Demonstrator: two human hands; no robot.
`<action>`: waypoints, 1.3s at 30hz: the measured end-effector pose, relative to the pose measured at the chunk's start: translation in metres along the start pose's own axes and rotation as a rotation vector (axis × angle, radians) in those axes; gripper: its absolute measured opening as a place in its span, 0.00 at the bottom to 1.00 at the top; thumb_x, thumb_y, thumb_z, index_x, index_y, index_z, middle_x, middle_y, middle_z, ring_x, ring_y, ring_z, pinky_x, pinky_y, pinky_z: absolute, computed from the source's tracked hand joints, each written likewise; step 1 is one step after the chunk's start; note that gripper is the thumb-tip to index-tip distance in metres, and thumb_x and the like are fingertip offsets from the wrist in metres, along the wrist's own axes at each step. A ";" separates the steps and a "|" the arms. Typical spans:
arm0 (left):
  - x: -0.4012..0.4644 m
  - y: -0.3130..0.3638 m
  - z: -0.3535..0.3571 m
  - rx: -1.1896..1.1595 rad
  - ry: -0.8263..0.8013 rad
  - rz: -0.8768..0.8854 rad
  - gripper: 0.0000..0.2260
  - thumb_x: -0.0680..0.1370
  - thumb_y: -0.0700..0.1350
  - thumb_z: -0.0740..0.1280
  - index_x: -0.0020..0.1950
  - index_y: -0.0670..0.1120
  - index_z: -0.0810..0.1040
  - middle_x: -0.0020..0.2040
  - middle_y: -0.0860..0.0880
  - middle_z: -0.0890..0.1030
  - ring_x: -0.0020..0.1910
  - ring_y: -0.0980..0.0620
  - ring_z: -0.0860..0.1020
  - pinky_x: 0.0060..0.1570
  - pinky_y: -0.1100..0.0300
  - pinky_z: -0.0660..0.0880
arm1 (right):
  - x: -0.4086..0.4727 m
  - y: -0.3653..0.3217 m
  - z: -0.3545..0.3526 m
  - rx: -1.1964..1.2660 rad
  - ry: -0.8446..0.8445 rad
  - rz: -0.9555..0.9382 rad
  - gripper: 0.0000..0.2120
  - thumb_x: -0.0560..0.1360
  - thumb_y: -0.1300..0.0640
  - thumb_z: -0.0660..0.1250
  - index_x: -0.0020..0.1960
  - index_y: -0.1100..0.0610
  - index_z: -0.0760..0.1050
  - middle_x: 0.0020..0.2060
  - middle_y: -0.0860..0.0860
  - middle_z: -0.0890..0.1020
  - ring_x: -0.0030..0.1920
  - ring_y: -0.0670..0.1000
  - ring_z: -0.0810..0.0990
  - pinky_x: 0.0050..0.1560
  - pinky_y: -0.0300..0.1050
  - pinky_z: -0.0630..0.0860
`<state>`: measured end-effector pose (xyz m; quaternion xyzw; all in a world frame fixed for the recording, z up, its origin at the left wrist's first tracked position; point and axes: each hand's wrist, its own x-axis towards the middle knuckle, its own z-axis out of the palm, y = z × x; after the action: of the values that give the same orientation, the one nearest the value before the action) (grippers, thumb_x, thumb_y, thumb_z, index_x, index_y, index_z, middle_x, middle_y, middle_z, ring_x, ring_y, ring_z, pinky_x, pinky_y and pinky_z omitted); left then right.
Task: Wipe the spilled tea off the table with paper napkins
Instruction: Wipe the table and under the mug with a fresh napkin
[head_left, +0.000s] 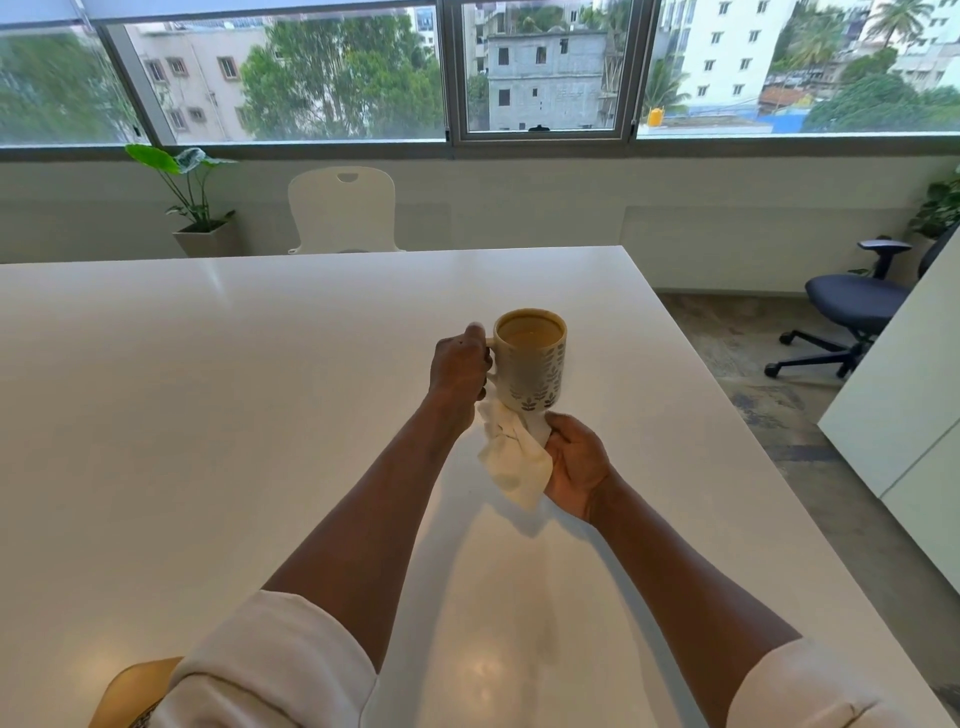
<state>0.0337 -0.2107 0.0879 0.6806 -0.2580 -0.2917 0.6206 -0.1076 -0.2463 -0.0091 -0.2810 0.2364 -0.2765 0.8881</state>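
Over the white table (208, 415), the left hand (460, 364) grips the mug (530, 358) by its handle; just below the mug, the right hand (574, 465) clutches a crumpled napkin (511, 457) against its base.

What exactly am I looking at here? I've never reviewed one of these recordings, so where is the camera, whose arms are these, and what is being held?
There is no machine. A person wears a wide-angle camera on the head, looking forward and down, so the arms are the wearer's own. The left hand grips the handle of a patterned mug with tea in it, lifted above the white table. The right hand holds a crumpled, tea-stained paper napkin against the mug's underside. Beyond the table stand a white chair, a potted plant and an office chair.
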 end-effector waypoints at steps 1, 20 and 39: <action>0.000 0.000 -0.002 -0.002 0.003 -0.003 0.18 0.81 0.48 0.56 0.32 0.45 0.69 0.29 0.49 0.70 0.29 0.51 0.65 0.30 0.60 0.63 | -0.002 -0.001 -0.002 -0.015 0.000 0.008 0.24 0.79 0.54 0.56 0.70 0.64 0.71 0.59 0.62 0.80 0.55 0.61 0.81 0.63 0.57 0.73; -0.019 0.000 -0.015 -0.045 -0.053 -0.041 0.16 0.80 0.47 0.56 0.32 0.45 0.67 0.24 0.52 0.68 0.25 0.53 0.62 0.25 0.62 0.61 | -0.018 -0.029 -0.002 -0.245 0.036 -0.175 0.14 0.80 0.63 0.58 0.63 0.62 0.76 0.55 0.61 0.83 0.49 0.58 0.83 0.49 0.53 0.81; 0.003 -0.040 -0.062 -0.049 0.058 -0.075 0.18 0.80 0.47 0.57 0.30 0.46 0.66 0.24 0.52 0.68 0.25 0.54 0.62 0.26 0.61 0.60 | 0.046 -0.055 -0.002 -0.556 0.379 -0.394 0.14 0.76 0.67 0.67 0.61 0.66 0.78 0.51 0.61 0.82 0.50 0.57 0.80 0.55 0.52 0.78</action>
<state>0.0798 -0.1662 0.0511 0.6826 -0.2069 -0.3010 0.6329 -0.0941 -0.3137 0.0120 -0.4948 0.4036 -0.4140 0.6487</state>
